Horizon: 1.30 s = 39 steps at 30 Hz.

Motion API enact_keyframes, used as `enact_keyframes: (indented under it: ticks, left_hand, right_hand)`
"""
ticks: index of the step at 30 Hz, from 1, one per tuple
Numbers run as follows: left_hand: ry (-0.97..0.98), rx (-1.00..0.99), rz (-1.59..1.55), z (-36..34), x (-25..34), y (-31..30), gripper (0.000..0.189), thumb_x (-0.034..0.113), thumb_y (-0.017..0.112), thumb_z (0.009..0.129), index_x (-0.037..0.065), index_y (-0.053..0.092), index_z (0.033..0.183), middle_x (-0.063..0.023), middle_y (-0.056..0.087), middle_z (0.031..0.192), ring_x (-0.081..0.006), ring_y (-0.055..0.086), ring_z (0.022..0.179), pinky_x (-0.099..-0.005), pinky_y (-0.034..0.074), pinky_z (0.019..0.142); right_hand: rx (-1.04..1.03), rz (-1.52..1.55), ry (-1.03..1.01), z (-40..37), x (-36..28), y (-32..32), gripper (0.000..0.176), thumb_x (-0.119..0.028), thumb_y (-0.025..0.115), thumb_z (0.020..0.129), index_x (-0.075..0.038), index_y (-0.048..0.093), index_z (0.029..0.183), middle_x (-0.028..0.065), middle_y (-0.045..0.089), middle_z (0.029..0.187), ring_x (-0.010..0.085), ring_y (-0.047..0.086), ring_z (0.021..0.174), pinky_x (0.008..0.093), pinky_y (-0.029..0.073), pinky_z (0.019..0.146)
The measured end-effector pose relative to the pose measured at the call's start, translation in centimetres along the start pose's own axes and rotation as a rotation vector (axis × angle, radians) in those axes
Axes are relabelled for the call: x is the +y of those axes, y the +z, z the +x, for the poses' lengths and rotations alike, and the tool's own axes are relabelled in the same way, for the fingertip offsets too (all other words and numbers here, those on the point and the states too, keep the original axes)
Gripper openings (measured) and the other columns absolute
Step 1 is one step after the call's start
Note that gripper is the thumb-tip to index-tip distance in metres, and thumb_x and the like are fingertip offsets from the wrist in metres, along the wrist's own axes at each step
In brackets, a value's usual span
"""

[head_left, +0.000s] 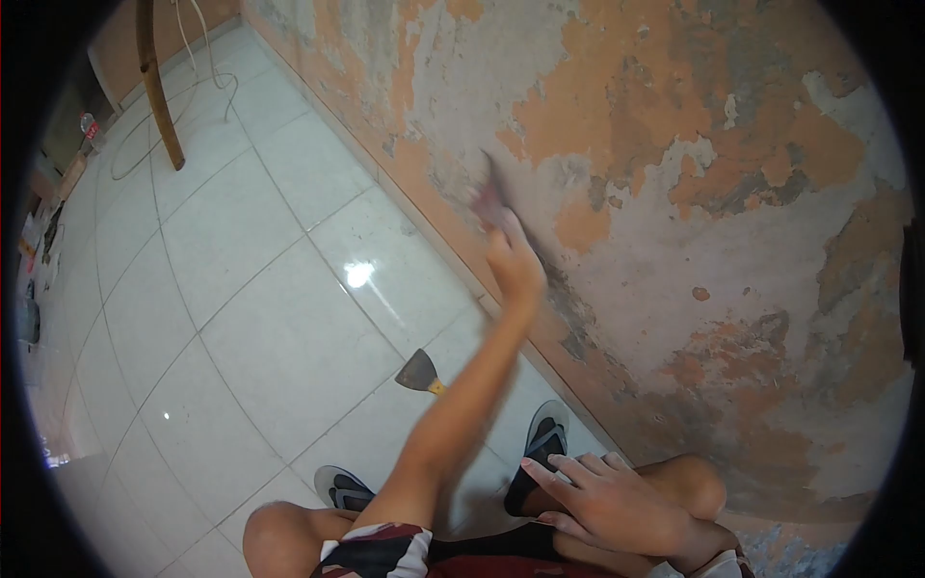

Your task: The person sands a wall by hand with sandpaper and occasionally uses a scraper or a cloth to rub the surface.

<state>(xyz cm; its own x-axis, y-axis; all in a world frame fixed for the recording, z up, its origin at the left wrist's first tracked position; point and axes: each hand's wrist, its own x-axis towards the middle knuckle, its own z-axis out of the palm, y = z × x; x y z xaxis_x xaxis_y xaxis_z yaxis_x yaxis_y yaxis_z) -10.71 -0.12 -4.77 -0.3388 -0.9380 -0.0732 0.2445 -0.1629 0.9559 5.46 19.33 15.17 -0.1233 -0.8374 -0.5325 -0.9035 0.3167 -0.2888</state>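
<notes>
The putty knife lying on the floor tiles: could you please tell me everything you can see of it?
The putty knife lies flat on a white floor tile. Its blade is dark, dull metal, widening away from the handle toward the upper left. A yellowish handle begins at the narrow end, then vanishes behind the left forearm. No hand visibly touches it.

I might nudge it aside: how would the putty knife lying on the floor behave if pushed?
The putty knife lies flat, so it would probably slide, not roll or tip. The floor tiles look glossy, showing a light reflection, so it may skid easily. Its thin, wide blade looks like metal: likely light and fairly stiff.
</notes>
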Motion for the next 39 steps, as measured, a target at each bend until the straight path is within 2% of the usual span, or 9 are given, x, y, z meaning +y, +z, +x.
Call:
enact_keyframes:
  ticks: [7, 14, 16, 19, 24, 26, 30, 36, 39]
  left_hand:
    - [0.023, -0.489, 0.004, -11.8, -6.1, -1.6, 0.058, 0.015, 0.042, 0.111, -0.008, 0.023, 0.16, -0.0273, 0.012, 0.171, -0.038, 0.007, 0.16, -0.042, 0.01, 0.127]
    - [-0.317, -0.331, -0.071, 4.1, 0.7, -1.1, 0.057, 0.027, 0.043, 0.112, -0.01, 0.035, 0.155, -0.0296, 0.029, 0.165, -0.0311, 0.026, 0.157, -0.0376, 0.022, 0.125]
    - [-0.143, -0.034, 0.074, 5.6, -0.8, -0.6, 0.046, 0.035, 0.052, 0.11, -0.008, 0.067, 0.106, -0.0191, 0.071, 0.094, -0.0294, 0.063, 0.085, -0.0422, 0.049, 0.083]
    - [-0.044, -0.123, -0.011, 1.9, -5.3, 0.2, 0.055, 0.026, 0.043, 0.112, -0.009, 0.039, 0.154, -0.0271, 0.029, 0.166, -0.032, 0.029, 0.156, -0.0374, 0.023, 0.124]
    - [0.341, -0.141, 0.092, -9.4, -5.8, -1.7, 0.046, 0.02, 0.042, 0.112, -0.01, 0.048, 0.147, -0.0283, 0.045, 0.156, -0.0322, 0.041, 0.148, -0.0394, 0.033, 0.117]
    - [-0.47, -0.689, -0.03, -9.6, -9.0, -2.8, 0.057, 0.018, 0.04, 0.112, -0.007, 0.022, 0.161, -0.022, 0.004, 0.172, -0.0269, -0.005, 0.16, -0.0357, 0.006, 0.127]
    - [0.473, 0.154, 0.104, -2.1, -3.7, 1.3, 0.043, 0.028, 0.047, 0.112, -0.011, 0.064, 0.118, -0.0232, 0.069, 0.119, -0.0299, 0.064, 0.111, -0.0399, 0.046, 0.1]
    - [-0.062, -0.018, -0.001, 5.1, -0.9, -0.2, 0.047, 0.034, 0.049, 0.111, -0.009, 0.064, 0.103, -0.016, 0.069, 0.096, -0.0259, 0.061, 0.087, -0.0404, 0.048, 0.085]
    - [0.151, -0.143, -0.017, 0.1, -4.6, 0.2, 0.054, 0.023, 0.042, 0.112, -0.011, 0.036, 0.154, -0.0287, 0.023, 0.167, -0.0347, 0.02, 0.158, -0.0394, 0.018, 0.126]
  right_hand:
    - [-0.025, 0.022, -0.085, 1.4, -1.2, -2.5, 0.069, -0.04, 0.06, 0.102, -0.006, 0.038, 0.157, 0.0168, 0.057, 0.128, 0.0308, 0.06, 0.105, 0.0437, 0.048, 0.085]
    - [0.05, 0.125, -0.106, 1.0, -1.4, -2.0, 0.07, -0.029, 0.064, 0.097, -0.004, 0.038, 0.157, 0.0183, 0.057, 0.125, 0.0337, 0.059, 0.107, 0.0434, 0.049, 0.088]
    - [0.021, 0.06, -0.119, 1.2, -1.1, -2.0, 0.068, -0.037, 0.06, 0.102, -0.005, 0.037, 0.157, 0.0171, 0.057, 0.127, 0.0309, 0.06, 0.106, 0.0434, 0.048, 0.084]
    - [-0.024, 0.027, -0.087, 1.3, -1.0, -2.0, 0.069, -0.035, 0.061, 0.101, -0.004, 0.036, 0.158, 0.0183, 0.056, 0.128, 0.0313, 0.06, 0.106, 0.0436, 0.048, 0.085]
    - [0.016, 0.195, -0.061, 1.3, -2.0, -3.0, 0.073, -0.019, 0.068, 0.092, -0.004, 0.038, 0.157, 0.0195, 0.057, 0.123, 0.0361, 0.059, 0.108, 0.0436, 0.05, 0.092]
    - [0.039, 0.203, -0.063, 1.4, -2.0, -2.9, 0.073, -0.019, 0.068, 0.092, -0.004, 0.038, 0.157, 0.0195, 0.057, 0.124, 0.0359, 0.058, 0.109, 0.0435, 0.05, 0.092]
    - [0.048, 0.164, -0.064, 1.1, -1.8, -1.8, 0.072, -0.02, 0.068, 0.092, -0.004, 0.039, 0.156, 0.02, 0.057, 0.128, 0.0357, 0.057, 0.112, 0.0439, 0.049, 0.094]
    - [-0.002, 0.164, -0.007, 0.2, -1.3, -0.4, 0.07, -0.024, 0.067, 0.094, -0.003, 0.04, 0.155, 0.0212, 0.056, 0.129, 0.0365, 0.057, 0.114, 0.0455, 0.048, 0.095]
    - [0.0, 0.173, -0.014, 0.3, -1.3, -0.6, 0.071, -0.023, 0.067, 0.093, -0.003, 0.04, 0.155, 0.0207, 0.056, 0.124, 0.0364, 0.058, 0.11, 0.0451, 0.049, 0.093]
